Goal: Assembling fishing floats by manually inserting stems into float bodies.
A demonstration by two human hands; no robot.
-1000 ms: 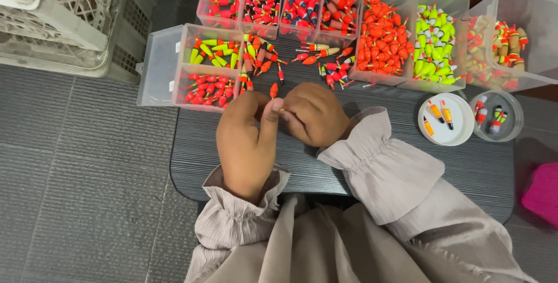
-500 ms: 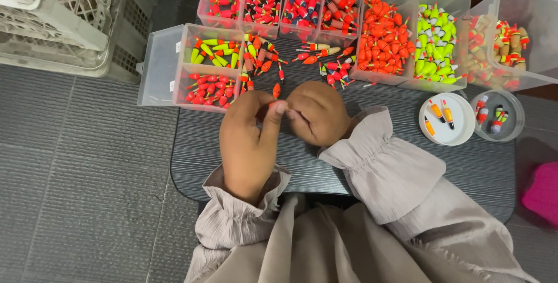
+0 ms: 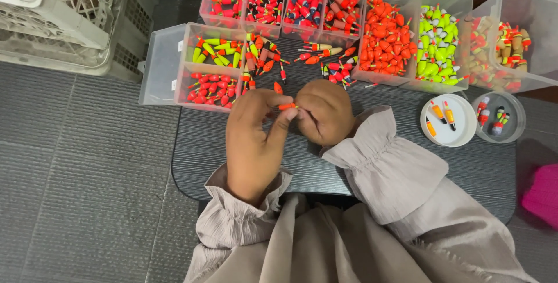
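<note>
The little orange float (image 3: 286,107) pinched between the left hand (image 3: 254,137) and the right hand (image 3: 325,111) looks like smooth, shiny plastic. The loose floats (image 3: 325,56) on the table look the same, bright and glossy. The boxes (image 3: 273,1) are clear plastic that you can see through, with a bit of shine on the walls. The small round lid (image 3: 462,137) is white, smooth plastic. The table (image 3: 407,201) is dark and dull, with fine lines like wood grain. The sleeves (image 3: 383,166) are soft, pale cloth with gathered frills. The crate (image 3: 64,21) is hard, pale plastic with holes. The floor (image 3: 87,190) looks like rough grey carpet with ribs.
</note>
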